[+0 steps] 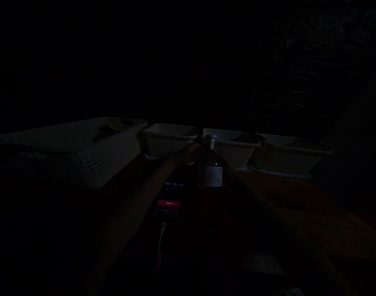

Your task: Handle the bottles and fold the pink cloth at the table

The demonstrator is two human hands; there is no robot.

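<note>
Crowding the bottle [210,174]: trays [169,144], basket [107,160], seemingly a phone [172,197].

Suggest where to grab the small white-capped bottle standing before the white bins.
Take the small dark bottle with a white cap by its wide labelled body, from the near side, fingers on left and right. It stands upright on the wooden table; white plastic bins crowd behind, and the cap looks narrow. Dim light hides more.

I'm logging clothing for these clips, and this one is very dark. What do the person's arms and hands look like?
The left hand and right hand show no gloves. The forearms behind them look bare, with no sleeve edge in view. The picture is too dark to tell about rings, a watch or markings.
</note>
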